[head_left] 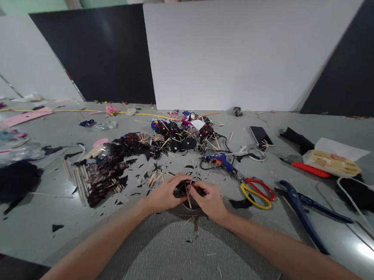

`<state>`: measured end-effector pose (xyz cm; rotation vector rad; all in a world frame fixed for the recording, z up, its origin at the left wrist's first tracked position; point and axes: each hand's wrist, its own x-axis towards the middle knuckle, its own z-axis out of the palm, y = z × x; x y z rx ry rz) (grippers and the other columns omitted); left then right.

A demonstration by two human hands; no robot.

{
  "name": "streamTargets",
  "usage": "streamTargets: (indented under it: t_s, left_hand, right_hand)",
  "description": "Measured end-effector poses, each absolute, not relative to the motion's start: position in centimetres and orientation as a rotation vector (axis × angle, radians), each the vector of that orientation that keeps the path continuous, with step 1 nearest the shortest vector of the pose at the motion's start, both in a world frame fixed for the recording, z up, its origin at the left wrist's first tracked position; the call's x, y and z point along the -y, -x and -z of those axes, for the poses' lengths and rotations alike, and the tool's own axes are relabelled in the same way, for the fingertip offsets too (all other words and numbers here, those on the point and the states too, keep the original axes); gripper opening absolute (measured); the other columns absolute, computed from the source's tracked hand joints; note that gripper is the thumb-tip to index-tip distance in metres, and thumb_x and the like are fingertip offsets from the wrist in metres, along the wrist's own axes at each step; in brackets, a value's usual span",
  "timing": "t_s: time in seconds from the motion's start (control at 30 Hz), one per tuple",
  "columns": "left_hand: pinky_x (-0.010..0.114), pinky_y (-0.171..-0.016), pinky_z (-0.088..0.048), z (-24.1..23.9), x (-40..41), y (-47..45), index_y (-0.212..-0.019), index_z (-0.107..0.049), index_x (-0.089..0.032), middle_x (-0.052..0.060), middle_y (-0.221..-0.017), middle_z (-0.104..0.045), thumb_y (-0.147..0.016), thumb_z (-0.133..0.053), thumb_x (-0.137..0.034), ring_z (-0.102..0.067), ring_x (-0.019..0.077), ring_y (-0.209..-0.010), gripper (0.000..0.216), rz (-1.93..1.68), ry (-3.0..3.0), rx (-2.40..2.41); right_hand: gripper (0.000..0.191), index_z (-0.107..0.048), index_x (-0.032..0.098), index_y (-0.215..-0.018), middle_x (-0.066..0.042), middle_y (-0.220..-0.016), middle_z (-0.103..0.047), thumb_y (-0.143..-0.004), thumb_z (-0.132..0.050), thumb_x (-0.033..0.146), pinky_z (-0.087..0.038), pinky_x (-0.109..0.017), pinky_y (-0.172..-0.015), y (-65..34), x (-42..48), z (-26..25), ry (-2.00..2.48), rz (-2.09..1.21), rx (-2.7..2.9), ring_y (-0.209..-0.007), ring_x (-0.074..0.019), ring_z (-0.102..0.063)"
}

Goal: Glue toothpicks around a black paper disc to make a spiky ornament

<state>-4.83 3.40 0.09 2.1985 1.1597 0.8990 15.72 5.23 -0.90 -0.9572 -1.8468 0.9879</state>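
Both hands are at work over the middle of the bench point(152, 249), toward its near edge. The left hand point(165, 194) is curled narrowly around a small dark piece point(179, 191), its exact form hidden by the fingers. The right hand point(213, 201) faces it, also curled, thumb and fingertips closed on a thin wooden stick point(188, 197) that slants across the dark piece. A round rim shows beneath the hands; its nature cannot be told.

Just beyond the left hand lies a loose heap of short wooden sticks point(154, 179). Farther toward the far edge, dark ornaments point(175, 141) with radiating sticks are massed together. A blue glue gun point(224, 162) rests beyond the right hand, and red-and-yellow-handled scissors point(245, 191) lie to its right, blue-handled cutters point(306, 223) farther along toward the right edge. A phone point(260, 135) lies flat nearer the far edge. Toward the left edge are crumpled dark floral fabric point(104, 176) and a dark cloth point(5, 182). Black and white panels point(229, 52) stand along the far edge
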Motion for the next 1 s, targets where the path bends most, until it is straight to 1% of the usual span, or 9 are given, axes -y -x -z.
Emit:
streamTargets:
  t_s: [0.2,0.5,0.63,0.87,1.0]
  left_hand:
    - [0.037,-0.105,-0.053,-0.35,-3.35,4.76,-0.131,-0.054,-0.024,0.008,-0.128,-0.066,-0.089,-0.071,-0.024,-0.065,0.0246,-0.120,0.045,-0.900,-2.184,-1.163]
    - [0.038,-0.105,-0.053,0.07,-3.48,4.77,-0.131,-0.054,-0.024,0.008,-0.127,-0.066,-0.089,-0.072,-0.024,-0.065,0.0244,-0.119,0.046,-0.920,-2.198,-1.159]
    - [0.037,-0.104,-0.053,-0.01,-3.44,4.75,-0.130,-0.054,-0.024,0.009,-0.126,-0.066,-0.090,-0.072,-0.025,-0.065,0.0246,-0.119,0.044,-0.919,-2.204,-1.159]
    - [0.035,-0.103,-0.053,-0.12,-3.41,4.72,-0.130,-0.054,-0.024,0.008,-0.124,-0.066,-0.090,-0.072,-0.023,-0.065,0.0227,-0.117,0.044,-0.939,-2.214,-1.136]
    - [0.036,-0.104,-0.052,-0.07,-3.42,4.72,-0.129,-0.054,-0.024,0.008,-0.125,-0.066,-0.090,-0.073,-0.023,-0.065,0.0231,-0.118,0.043,-0.942,-2.211,-1.129]
  right_hand:
    - [0.029,-0.068,0.020,-0.077,0.000,-0.069,-0.066,-0.097,-0.060,0.038,-0.043,-0.026,-0.062,-15.73,-5.25,1.09,0.945,-0.983,1.836,-0.064,-0.0149,-0.059]
    - [0.029,-0.068,0.020,-0.076,0.000,-0.067,-0.065,-0.096,-0.060,0.038,-0.042,-0.026,-0.060,-15.68,-5.20,0.95,0.958,-0.971,1.834,-0.063,-0.0146,-0.058]
    - [0.030,-0.068,0.020,-0.076,0.000,-0.068,-0.065,-0.097,-0.060,0.040,-0.043,-0.026,-0.061,-15.65,-5.16,0.91,0.962,-0.973,1.838,-0.064,-0.0148,-0.059]
    - [0.030,-0.068,0.020,-0.076,0.000,-0.068,-0.065,-0.097,-0.059,0.040,-0.043,-0.026,-0.061,-15.66,-5.18,0.93,0.961,-0.976,1.839,-0.064,-0.0148,-0.058]
    - [0.031,-0.068,0.020,-0.077,0.000,-0.069,-0.066,-0.097,-0.059,0.041,-0.044,-0.025,-0.062,-15.78,-5.14,0.86,0.955,-0.989,1.843,-0.064,-0.0148,-0.059]
